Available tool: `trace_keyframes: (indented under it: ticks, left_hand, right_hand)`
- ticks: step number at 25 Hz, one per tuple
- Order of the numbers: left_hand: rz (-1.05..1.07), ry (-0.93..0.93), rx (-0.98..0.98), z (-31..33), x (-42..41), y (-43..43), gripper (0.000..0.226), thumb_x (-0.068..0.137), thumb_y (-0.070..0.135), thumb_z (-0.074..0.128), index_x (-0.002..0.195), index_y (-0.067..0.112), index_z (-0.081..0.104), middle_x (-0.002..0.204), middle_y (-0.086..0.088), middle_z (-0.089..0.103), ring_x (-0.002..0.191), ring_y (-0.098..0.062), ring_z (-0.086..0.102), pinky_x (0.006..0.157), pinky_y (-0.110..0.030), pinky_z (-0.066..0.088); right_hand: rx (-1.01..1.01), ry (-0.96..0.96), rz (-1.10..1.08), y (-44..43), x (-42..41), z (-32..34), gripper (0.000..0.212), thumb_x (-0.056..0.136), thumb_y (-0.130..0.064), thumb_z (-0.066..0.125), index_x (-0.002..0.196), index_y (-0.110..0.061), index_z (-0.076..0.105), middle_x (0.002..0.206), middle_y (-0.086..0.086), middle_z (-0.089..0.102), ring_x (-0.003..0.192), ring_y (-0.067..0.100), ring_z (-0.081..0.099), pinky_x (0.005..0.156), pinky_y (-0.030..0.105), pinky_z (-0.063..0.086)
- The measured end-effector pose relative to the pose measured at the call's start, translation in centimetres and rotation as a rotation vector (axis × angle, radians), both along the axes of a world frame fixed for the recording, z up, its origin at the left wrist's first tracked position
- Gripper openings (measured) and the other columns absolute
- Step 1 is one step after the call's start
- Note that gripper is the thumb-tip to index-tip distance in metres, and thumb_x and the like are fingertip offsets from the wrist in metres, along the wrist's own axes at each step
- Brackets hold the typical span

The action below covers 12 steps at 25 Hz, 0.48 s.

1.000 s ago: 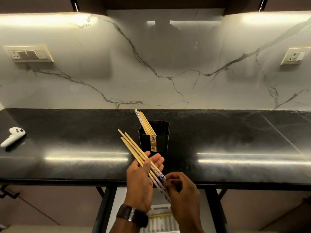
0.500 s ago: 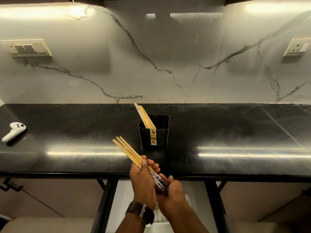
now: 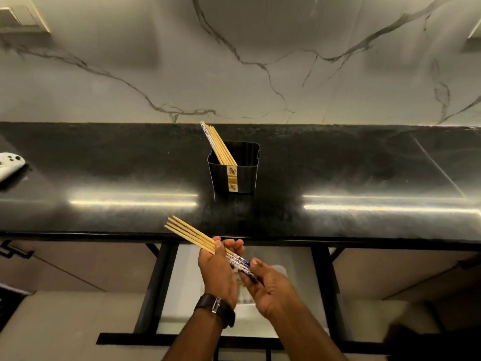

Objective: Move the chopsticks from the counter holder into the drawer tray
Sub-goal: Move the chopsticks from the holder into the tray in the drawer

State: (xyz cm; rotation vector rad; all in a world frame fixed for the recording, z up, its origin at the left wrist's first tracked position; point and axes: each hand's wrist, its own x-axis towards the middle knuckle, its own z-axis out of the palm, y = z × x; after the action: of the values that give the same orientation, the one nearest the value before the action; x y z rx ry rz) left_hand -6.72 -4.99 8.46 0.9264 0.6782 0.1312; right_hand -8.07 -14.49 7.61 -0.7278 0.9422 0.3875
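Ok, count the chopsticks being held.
4 chopsticks show, fanned over the counter edge, left hand clasping them, right hand at the patterned ends. More may hide underneath.

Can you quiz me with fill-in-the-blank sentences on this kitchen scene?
1. The black plastic holder stands on the ____ stone counter.
2. The left hand and right hand hold the bundle of wooden chopsticks ____.
3. A dark ____ is on the left wrist.

Missing: black; together; watch
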Motion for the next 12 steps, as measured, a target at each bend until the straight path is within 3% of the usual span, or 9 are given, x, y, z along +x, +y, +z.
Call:
trace_keyframes:
  ticks: [3, 4, 6, 8, 10, 12]
  left_hand:
    - [-0.004, 0.110, -0.065, -2.2, -0.1, 1.4, 0.026, 0.105, 0.012, 0.044, 0.119, -0.006, 0.058, 0.111, -0.026, 0.069, 0.103, -0.038, 0.069, 0.092, -0.049, 0.055]
    - [0.016, 0.157, -0.087, -2.8, -0.1, 2.2, 0.024, 0.105, 0.009, 0.044, 0.118, -0.006, 0.059, 0.113, -0.027, 0.068, 0.105, -0.039, 0.068, 0.091, -0.049, 0.055]
    - [0.082, 0.253, -0.144, -4.2, 0.0, 2.9, 0.022, 0.104, 0.005, 0.045, 0.121, -0.003, 0.057, 0.109, -0.024, 0.068, 0.101, -0.037, 0.068, 0.090, -0.051, 0.055]
    - [0.154, 0.376, -0.168, -5.9, 0.0, 2.5, 0.023, 0.104, 0.004, 0.046, 0.122, -0.005, 0.057, 0.097, -0.019, 0.068, 0.086, -0.031, 0.069, 0.081, -0.048, 0.058]
    - [0.178, 0.489, -0.192, -7.2, -0.3, 1.7, 0.021, 0.104, 0.004, 0.047, 0.116, -0.007, 0.060, 0.088, -0.015, 0.068, 0.074, -0.027, 0.067, 0.067, -0.041, 0.057]
    - [0.152, 0.568, -0.230, -8.4, -0.5, 1.5, 0.019, 0.103, 0.004, 0.046, 0.110, -0.005, 0.062, 0.092, -0.016, 0.070, 0.076, -0.029, 0.067, 0.061, -0.040, 0.054]
  right_hand:
    - [-0.110, 0.094, 0.021, -2.4, 0.8, -3.3, 0.020, 0.093, 0.008, 0.064, 0.112, 0.016, 0.065, 0.105, 0.033, 0.070, 0.080, 0.037, 0.070, 0.049, 0.037, 0.063]
    - [-0.113, 0.120, 0.009, -3.1, 1.1, -4.2, 0.022, 0.093, 0.010, 0.063, 0.114, 0.017, 0.064, 0.101, 0.032, 0.069, 0.079, 0.037, 0.068, 0.052, 0.039, 0.064]
    - [-0.074, 0.163, -0.008, -3.7, 1.4, -5.6, 0.014, 0.094, 0.010, 0.061, 0.107, 0.016, 0.063, 0.103, 0.030, 0.069, 0.084, 0.040, 0.068, 0.079, 0.046, 0.063]
    - [-0.028, 0.186, -0.037, -2.7, 1.4, -6.8, 0.005, 0.098, 0.005, 0.059, 0.098, 0.010, 0.060, 0.120, 0.030, 0.065, 0.110, 0.043, 0.066, 0.103, 0.053, 0.051]
    - [-0.025, 0.210, -0.038, -1.1, 1.4, -8.2, 0.014, 0.100, 0.002, 0.057, 0.113, 0.007, 0.058, 0.132, 0.028, 0.062, 0.128, 0.042, 0.058, 0.110, 0.054, 0.045]
    - [-0.065, 0.275, -0.072, -0.1, 1.8, -9.7, 0.030, 0.100, 0.003, 0.057, 0.130, 0.005, 0.055, 0.132, 0.027, 0.063, 0.125, 0.041, 0.061, 0.107, 0.050, 0.049]
